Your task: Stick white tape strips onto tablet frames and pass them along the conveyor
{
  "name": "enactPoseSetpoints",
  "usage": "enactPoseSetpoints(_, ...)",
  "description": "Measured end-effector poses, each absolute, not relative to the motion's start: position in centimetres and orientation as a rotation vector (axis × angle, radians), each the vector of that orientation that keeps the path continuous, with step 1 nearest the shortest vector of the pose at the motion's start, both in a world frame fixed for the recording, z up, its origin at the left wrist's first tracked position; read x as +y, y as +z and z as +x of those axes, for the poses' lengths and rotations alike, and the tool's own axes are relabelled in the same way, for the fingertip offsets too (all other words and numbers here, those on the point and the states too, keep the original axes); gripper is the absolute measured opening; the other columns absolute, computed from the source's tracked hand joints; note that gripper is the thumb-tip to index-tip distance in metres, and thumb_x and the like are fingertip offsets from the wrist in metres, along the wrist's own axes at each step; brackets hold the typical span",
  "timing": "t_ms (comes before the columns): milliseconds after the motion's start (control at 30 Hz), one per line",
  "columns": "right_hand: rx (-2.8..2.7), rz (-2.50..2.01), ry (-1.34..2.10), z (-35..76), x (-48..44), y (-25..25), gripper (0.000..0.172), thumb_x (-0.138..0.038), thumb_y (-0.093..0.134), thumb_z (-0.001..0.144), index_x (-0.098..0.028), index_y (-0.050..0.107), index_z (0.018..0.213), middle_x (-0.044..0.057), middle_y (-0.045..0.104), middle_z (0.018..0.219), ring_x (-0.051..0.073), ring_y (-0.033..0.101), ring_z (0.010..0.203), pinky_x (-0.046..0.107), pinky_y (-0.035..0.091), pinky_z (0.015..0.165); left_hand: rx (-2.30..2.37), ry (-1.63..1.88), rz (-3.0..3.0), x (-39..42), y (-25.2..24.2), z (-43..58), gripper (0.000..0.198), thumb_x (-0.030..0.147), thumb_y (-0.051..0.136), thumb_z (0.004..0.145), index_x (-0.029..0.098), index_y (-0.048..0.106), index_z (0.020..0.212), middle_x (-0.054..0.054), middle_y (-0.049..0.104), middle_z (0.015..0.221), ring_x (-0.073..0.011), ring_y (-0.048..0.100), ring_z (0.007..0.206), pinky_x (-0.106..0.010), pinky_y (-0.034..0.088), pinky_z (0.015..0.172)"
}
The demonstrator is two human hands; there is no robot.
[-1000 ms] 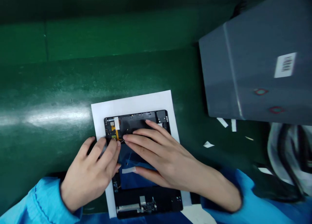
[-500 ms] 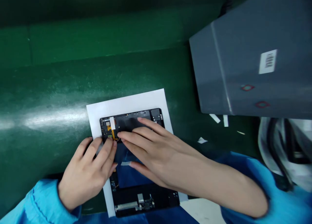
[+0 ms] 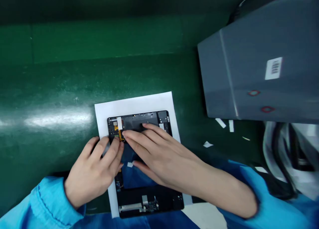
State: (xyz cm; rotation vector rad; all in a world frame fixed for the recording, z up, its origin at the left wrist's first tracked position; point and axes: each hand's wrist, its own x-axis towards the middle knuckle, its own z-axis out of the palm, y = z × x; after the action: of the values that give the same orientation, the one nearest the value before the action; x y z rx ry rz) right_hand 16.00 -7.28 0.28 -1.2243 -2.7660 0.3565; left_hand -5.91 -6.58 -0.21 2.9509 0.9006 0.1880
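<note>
An opened tablet (image 3: 161, 197) lies with its inner parts showing, on a white sheet (image 3: 134, 104). My left hand (image 3: 96, 171) rests on the tablet's left edge, fingers bent and apart, the fingertips beside an orange ribbon cable (image 3: 120, 135). White tape (image 3: 120, 123) crosses the top of this cable. From the right, my right hand (image 3: 159, 152) lies over the middle of the tablet with its fingers stretched out. Its index fingertip touches down close to the cable, and its thumb is near a small pale tab (image 3: 130, 164) on the dark blue panel (image 3: 137, 180). The right hand hides part of the tablet.
A large grey case (image 3: 239, 72) with a barcode label (image 3: 273, 68) stands at the upper right of the green table (image 3: 62, 82). Several white scraps (image 3: 207, 144) lie below it. Black and pale items sit at the far right edge.
The view has shifted slightly. My right fingers have moved a little over the tablet, and a white patch near its upper right now shows. Both hands stay on the tablet.
</note>
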Motion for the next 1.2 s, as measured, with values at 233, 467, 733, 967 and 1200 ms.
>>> enactPoseSetpoints(233,-2.69,-1.194,0.368,16.7,-7.4,-0.2,0.044,-0.029,0.047,0.093,-0.006,0.053,0.13,0.013,0.058,0.133,0.028,0.054,0.112,0.05,0.042,0.104,0.958,0.146,2.953,-6.8,-0.1,-5.5,0.037,0.026,0.048,0.095,0.008,0.059,0.126,-0.011,0.064,0.124,-0.0292,0.055,0.109,-0.048,0.044,0.092)
enactPoseSetpoints(467,-2.651,-1.158,0.35,17.4,-8.1,-0.6,0.038,-0.029,0.048,0.095,-0.007,0.06,0.124,0.009,0.06,0.132,0.027,0.055,0.11,0.049,0.044,0.103,0.979,0.131,2.945,-7.0,0.1,-5.5,0.038,0.025,0.047,0.095,0.007,0.058,0.127,-0.011,0.063,0.125,-0.03,0.054,0.11,-0.048,0.043,0.093)
enactPoseSetpoints(733,-2.681,-1.122,0.488,17.6,-7.1,0.8,0.04,-0.03,0.046,0.096,-0.005,0.059,0.123,0.011,0.062,0.127,0.025,0.057,0.108,0.048,0.047,0.102,0.975,0.128,2.945,-6.9,0.0,-5.4,0.038,0.025,0.047,0.095,0.008,0.059,0.127,-0.011,0.064,0.124,-0.0299,0.054,0.109,-0.047,0.042,0.094)
enactPoseSetpoints(967,-2.438,-1.107,0.021,17.4,-7.3,-0.2,0.023,-0.01,0.062,0.085,-0.009,0.067,0.108,0.009,0.072,0.102,0.021,0.064,0.088,0.034,0.054,0.079,0.972,0.157,2.918,-6.9,0.0,-5.4,0.037,0.025,0.049,0.095,0.007,0.059,0.125,-0.011,0.064,0.124,-0.0294,0.054,0.109,-0.047,0.042,0.094)
enactPoseSetpoints(1200,-2.587,-1.123,0.1,16.5,-6.9,-1.4,0.029,-0.01,0.045,0.092,-0.012,0.069,0.106,0.006,0.072,0.094,0.019,0.059,0.078,0.036,0.053,0.078,0.961,0.149,2.909,-6.8,-0.1,-5.5,0.038,0.025,0.049,0.095,0.007,0.058,0.126,-0.011,0.063,0.125,-0.0304,0.053,0.11,-0.048,0.041,0.094)
